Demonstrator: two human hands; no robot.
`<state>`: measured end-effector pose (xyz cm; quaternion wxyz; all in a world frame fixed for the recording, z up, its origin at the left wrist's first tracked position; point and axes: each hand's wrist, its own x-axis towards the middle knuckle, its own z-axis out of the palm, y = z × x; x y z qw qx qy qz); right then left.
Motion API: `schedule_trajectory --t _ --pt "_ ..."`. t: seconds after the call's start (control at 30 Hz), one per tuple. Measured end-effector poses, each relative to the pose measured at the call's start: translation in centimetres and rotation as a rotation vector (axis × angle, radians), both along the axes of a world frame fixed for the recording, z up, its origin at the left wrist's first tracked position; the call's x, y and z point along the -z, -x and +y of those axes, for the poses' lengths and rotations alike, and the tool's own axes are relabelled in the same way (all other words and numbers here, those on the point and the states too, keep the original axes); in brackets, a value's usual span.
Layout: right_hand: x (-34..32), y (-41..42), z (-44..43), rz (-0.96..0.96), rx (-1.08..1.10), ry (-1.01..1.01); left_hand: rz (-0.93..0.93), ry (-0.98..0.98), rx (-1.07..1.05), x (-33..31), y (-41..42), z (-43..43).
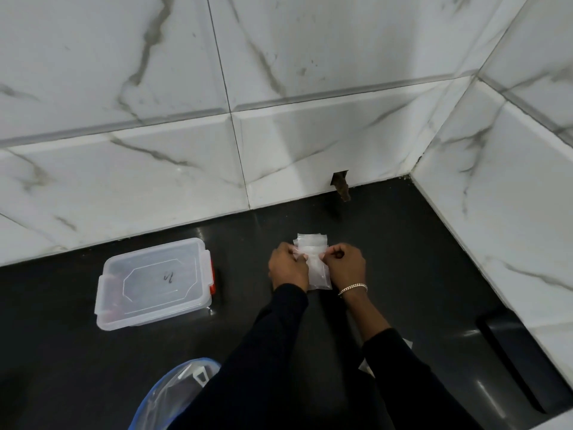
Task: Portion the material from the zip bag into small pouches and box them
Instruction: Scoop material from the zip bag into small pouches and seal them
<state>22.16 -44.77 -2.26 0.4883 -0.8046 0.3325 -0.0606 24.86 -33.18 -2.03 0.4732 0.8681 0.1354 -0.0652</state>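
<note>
A stack of small clear pouches [313,243] lies on the black counter near the wall. A larger clear bag [317,274] hangs between my hands. My left hand [286,266] pinches its left top edge and my right hand [344,263] pinches its right top edge, fingers curled. A lidded clear plastic box [153,282] with red clips stands to the left. The blue-edged zip bag [173,395] lies at the bottom left, partly hidden by my left sleeve.
A marble-tiled wall [186,169] runs behind the black counter [403,243], and a second tiled wall closes the right side. A small dark hole [340,184] sits at the wall's base. A dark recess [521,358] lies at the right front.
</note>
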Motion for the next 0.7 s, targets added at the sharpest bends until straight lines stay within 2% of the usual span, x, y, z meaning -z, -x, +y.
schedule_trajectory --t 0.17,0.3,0.37,0.53,0.7 --pt "-3.2 3.3 0.8 -0.109 -0.110 -0.020 -0.095 0.041 0.017 -3.6 2.7 1.5" --pt "-6.9 8.0 2.5 -0.206 -0.183 -0.025 -0.094 0.316 0.037 -7.0 6.8 3.9" --pt "-8.8 10.5 3.9 -0.244 -0.245 -0.022 -0.112 0.389 0.028 -8.7 9.3 5.5" --pt "-12.7 16.1 7.8 -0.261 -0.357 -0.057 -0.189 0.422 0.004 -11.6 14.7 10.4" --pt "-15.6 20.3 13.0 -0.286 -0.529 -0.051 -0.272 0.303 0.033 -14.7 20.2 16.1"
